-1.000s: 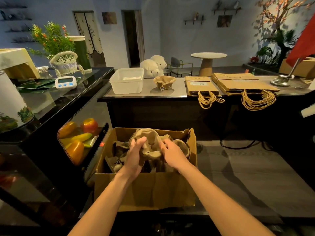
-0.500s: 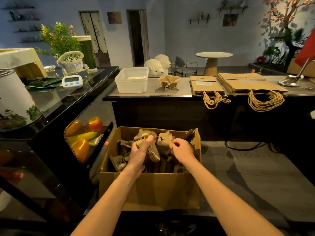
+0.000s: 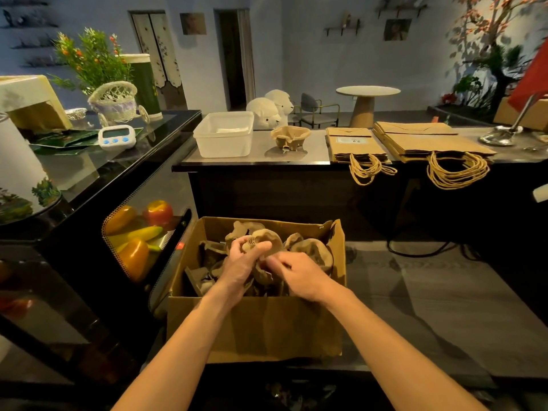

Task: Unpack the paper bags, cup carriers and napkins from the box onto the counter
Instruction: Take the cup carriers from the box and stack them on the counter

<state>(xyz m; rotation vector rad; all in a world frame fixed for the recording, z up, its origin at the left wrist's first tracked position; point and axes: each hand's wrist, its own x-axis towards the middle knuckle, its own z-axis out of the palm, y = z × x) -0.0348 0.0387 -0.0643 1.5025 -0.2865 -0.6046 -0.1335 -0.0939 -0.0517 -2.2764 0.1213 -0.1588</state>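
Inside box (image 3: 255, 330) | left hand (image 3: 240, 269), right hand (image 3: 301, 275) grip cup carriers (image 3: 314, 252) | bottom hidden

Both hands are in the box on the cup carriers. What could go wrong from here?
1. The cup carriers lie tangled in the box. The left hand and right hand grip one clump, so a lift may drag neighbours out or tear the pulp.
2. Twine handles of the paper bags hang over the counter edge. An arm carrying carriers across might snag them and pull bags down.
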